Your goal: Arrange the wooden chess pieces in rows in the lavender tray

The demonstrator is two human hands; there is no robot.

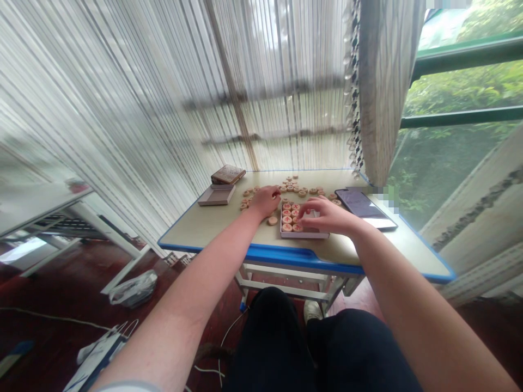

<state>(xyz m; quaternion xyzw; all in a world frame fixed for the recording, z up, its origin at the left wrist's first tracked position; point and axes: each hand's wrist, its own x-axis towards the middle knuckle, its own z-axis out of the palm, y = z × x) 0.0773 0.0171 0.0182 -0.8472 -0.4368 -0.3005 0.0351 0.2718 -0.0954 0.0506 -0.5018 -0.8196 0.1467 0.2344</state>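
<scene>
Round wooden Chinese chess pieces (pixel 287 220) with red characters sit in rows in the left part of a shallow white box (pixel 304 235). My right hand (pixel 322 213) is over this box, its fingers curved down and closed at a piece in the second column; the fingertips partly cover it. My left hand (pixel 265 201) is left of the box among loose pieces, fingers curled; what lies inside them is hidden. One loose piece (pixel 272 221) rests on the table between my left wrist and the box. More pieces (pixel 290 188) are scattered behind both hands.
The pale table (pixel 204 226) has a blue edge. At its back left are an open shallow box (pixel 217 195) and a brown patterned box (pixel 227 174). A dark phone-like slab (pixel 359 202) lies at right. A plastic bag (pixel 134 288) and cables are on the floor.
</scene>
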